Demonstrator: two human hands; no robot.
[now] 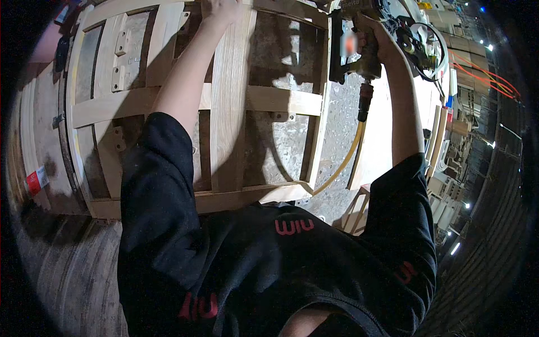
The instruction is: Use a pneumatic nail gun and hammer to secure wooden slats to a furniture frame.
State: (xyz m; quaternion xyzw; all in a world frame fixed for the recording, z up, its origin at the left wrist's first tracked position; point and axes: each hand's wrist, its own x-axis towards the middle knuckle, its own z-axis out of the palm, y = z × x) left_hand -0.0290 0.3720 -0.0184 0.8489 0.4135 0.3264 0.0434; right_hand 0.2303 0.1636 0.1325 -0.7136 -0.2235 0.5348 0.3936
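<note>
A pale wooden frame point(264, 101) with slats and crossbars lies in front of me. My left hand point(220, 9) reaches to its far part, over the upper end of a wide wooden slat point(227, 106). The picture's top edge cuts off its fingers, so their grip does not show. At the frame's right side, my right hand point(375, 38) is closed round the handle of a nail gun point(368, 62). The gun is near the frame's right rail point(321, 112); whether its nose touches wood I cannot make out. From its handle runs a yellow air hose point(351, 154).
Small wooden blocks with holes point(120, 43) sit along the left slats. A light board point(377, 135) stands right of the hose. Farther right are stacked wooden parts point(449, 163) and orange cables point(488, 76). A red and white label point(37, 181) is at far left.
</note>
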